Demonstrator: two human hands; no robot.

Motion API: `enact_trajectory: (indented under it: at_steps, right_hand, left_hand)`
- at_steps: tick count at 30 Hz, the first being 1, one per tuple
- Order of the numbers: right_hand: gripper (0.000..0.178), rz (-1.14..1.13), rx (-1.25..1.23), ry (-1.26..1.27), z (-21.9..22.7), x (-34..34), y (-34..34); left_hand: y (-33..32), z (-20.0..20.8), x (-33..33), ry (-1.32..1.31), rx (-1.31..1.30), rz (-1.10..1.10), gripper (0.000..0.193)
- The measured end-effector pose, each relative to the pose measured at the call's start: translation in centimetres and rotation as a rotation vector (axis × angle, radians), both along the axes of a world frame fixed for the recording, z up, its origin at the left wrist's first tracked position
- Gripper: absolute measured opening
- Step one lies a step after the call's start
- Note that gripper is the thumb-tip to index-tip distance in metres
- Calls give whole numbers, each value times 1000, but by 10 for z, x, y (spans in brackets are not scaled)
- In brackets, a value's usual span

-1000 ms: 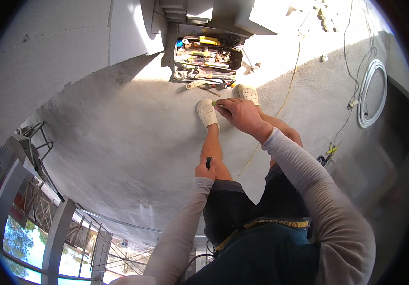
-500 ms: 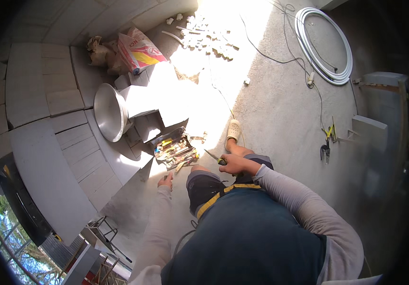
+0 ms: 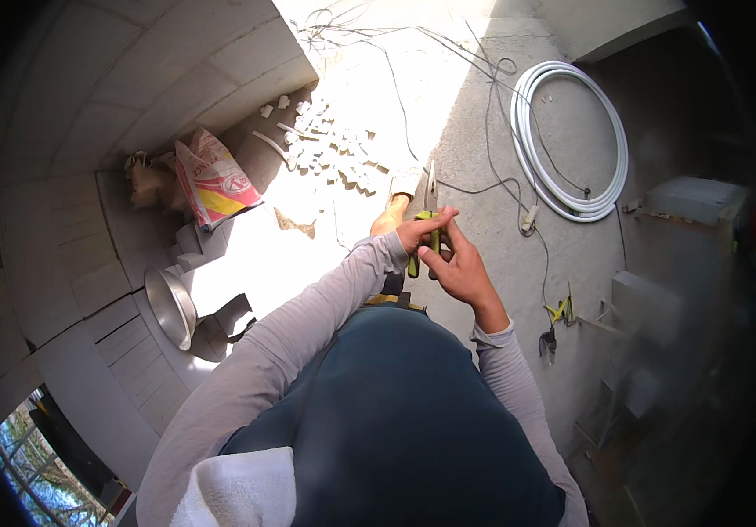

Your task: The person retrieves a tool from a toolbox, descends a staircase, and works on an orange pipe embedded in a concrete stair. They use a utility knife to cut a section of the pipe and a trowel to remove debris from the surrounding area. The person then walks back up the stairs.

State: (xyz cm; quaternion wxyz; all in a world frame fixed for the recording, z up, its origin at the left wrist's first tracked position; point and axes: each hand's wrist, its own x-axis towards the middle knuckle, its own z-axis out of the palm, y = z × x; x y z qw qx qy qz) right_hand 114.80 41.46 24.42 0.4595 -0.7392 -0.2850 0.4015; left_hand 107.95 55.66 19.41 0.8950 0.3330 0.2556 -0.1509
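In front of my torso I hold long-nose pliers with green-and-black handles. The slim jaws point away from me and the handles hang toward me. My left hand is closed across the pliers near their pivot. From the right, my right hand meets it, thumb and fingers around the handle on that side. The two hands touch or nearly touch. Whether anything small lies between the palms is hidden.
A coil of white pipe lies at right, with dark cables about it. White pipe fittings lie scattered ahead. At left stand a metal basin, a red-and-white sack and stacked blocks. Yellow-handled tools lie right.
The pliers in my right hand have come up and forward. My left hand has left the toolbox's side and closed on them. The view has shifted, and the toolbox no longer shows.
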Motion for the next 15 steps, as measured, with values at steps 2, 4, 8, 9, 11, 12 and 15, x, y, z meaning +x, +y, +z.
enact_trajectory:
  at_steps: [2, 4, 8, 9, 11, 12, 15]
  right_hand:
    - [70, -61, -89, 160, 15, 54, 25]
    - [60, -77, -38, 114, 2, 126, 42]
    - [34, -283, -210, 97, 27, 239, 87]
    - [32, -333, -195, 5, 38, 268, 103]
    - [34, -343, -98, 37, 33, 322, 129]
    - [35, -329, -48, 68, 31, 343, 147]
    - [43, -291, 102, 269, 24, 414, 211]
  left_hand:
    - [45, -10, 64, 83, 23, -79, 46]
    - [76, -26, 124, 119, -73, -192, 31]
    - [145, -9, 228, -91, -49, -147, 27]
    - [166, 9, 257, -143, -84, -175, 26]
    - [201, 32, 316, -278, -125, -206, 24]
    - [216, 38, 338, -350, -127, -196, 24]
    - [266, 68, 410, -313, -99, -226, 21]
